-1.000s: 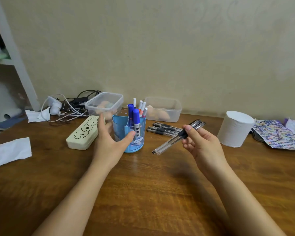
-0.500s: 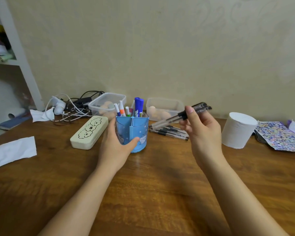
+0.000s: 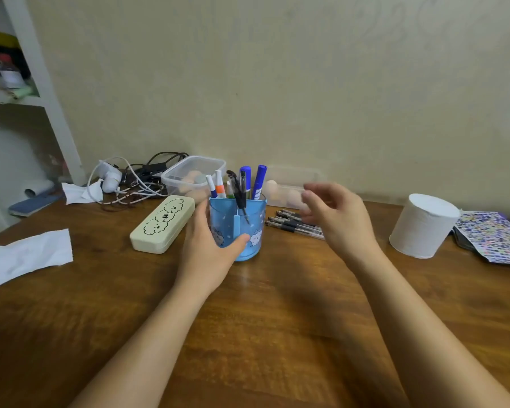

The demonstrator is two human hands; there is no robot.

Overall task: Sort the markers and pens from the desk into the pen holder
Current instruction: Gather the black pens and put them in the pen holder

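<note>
Soft dim indoor light, faint shadows on the desk (image 3: 277, 334), right hand (image 3: 339, 219) motion-blurred, wide-angle bending at the edges

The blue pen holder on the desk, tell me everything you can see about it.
The blue pen holder is a translucent plastic cup with white cartoon figures and an inner divider. It stands upright on the wooden desk, between the cream pencil case and loose black pens. It holds blue markers, white markers and black pens. The left hand grips its side; the right hand is apart.
</note>
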